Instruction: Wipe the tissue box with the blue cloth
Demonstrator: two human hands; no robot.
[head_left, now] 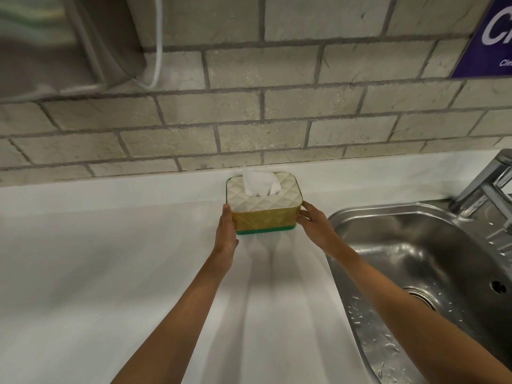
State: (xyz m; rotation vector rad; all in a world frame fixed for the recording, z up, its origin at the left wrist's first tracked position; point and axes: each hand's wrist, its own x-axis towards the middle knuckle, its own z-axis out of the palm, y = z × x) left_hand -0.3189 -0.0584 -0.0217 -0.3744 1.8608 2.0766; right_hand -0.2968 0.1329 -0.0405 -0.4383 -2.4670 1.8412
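Observation:
The tissue box [264,210] stands on the white counter [110,259] near the back wall. It has a cream quilted lid, amber sides and a green base, and a white tissue [260,184] sticks up from the lid. My left hand [227,234] is pressed flat against its left side. My right hand [315,228] grips its right side with the fingers at the upper corner. Both hands hold the box between them. No blue cloth is in view.
A steel sink [415,273] with water drops lies directly right of the box, its tap [487,187] at the far right. A tiled wall [249,120] rises behind the counter. A grey appliance with a white cord [158,51] hangs upper left; a purple sign [487,40] upper right.

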